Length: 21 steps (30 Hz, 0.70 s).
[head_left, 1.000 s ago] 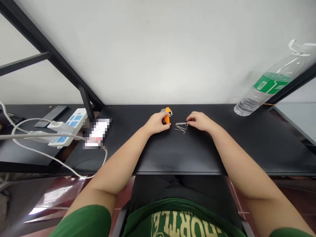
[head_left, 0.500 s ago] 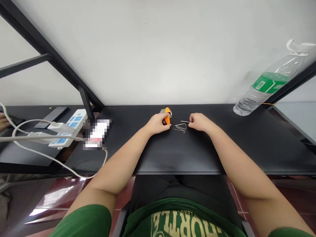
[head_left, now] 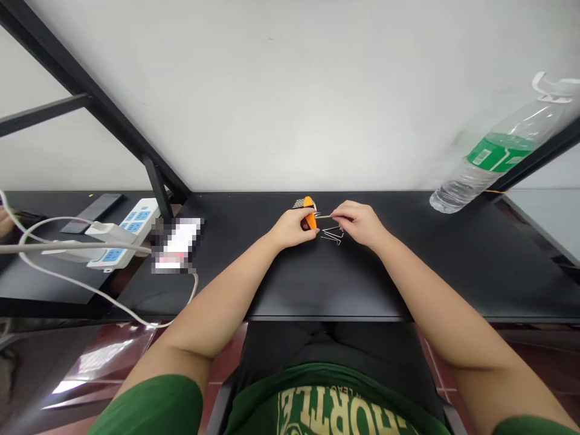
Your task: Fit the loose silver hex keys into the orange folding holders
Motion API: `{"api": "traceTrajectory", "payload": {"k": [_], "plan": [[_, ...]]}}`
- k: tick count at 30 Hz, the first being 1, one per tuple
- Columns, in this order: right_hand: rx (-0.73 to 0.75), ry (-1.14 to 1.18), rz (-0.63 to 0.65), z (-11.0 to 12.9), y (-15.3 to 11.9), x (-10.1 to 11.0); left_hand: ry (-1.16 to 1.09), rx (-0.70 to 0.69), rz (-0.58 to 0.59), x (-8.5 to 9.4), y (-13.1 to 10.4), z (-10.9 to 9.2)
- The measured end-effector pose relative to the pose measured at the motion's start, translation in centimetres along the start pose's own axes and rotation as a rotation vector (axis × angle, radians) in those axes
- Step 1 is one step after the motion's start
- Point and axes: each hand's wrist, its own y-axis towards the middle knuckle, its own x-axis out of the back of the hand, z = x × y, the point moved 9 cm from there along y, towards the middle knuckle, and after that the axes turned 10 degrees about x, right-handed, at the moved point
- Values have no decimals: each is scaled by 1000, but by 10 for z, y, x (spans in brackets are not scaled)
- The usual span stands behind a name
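Note:
My left hand (head_left: 294,228) grips an orange hex key holder (head_left: 310,208) between thumb and fingers, upright above the black table. Several silver keys stick out of the holder's left side. My right hand (head_left: 357,222) pinches one hex key (head_left: 324,217), its straight end pointing left at the holder. Whether its tip has entered a hole is too small to tell. Several loose L-shaped hex keys (head_left: 332,235) lie on the table just below and between my hands, partly near the right fingertips.
A large clear water bottle (head_left: 480,160) with a green label stands at the right by the wall. At the left are a white power strip (head_left: 124,232) with cables, a pixelated phone-like object (head_left: 179,244) and a dark flat device (head_left: 93,212). Another person's hand (head_left: 5,222) shows at the far left.
My right hand has moved left with the hex key, bringing its end to the orange holder. My left hand has shifted slightly right. The loose keys stay in place.

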Motion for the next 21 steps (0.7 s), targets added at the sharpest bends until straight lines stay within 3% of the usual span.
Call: {"api": "traceTrajectory", "payload": {"k": [8,15,21], "plan": [[146,-164,86,14,1,-2,-17,4,13,-3,0,-1],[169,-181,159,27,4,-16,31,-115,57,-7,-9,-26],[116,-132,43,21,6,-17,0,-88,7,-3,-8,-26]]}}
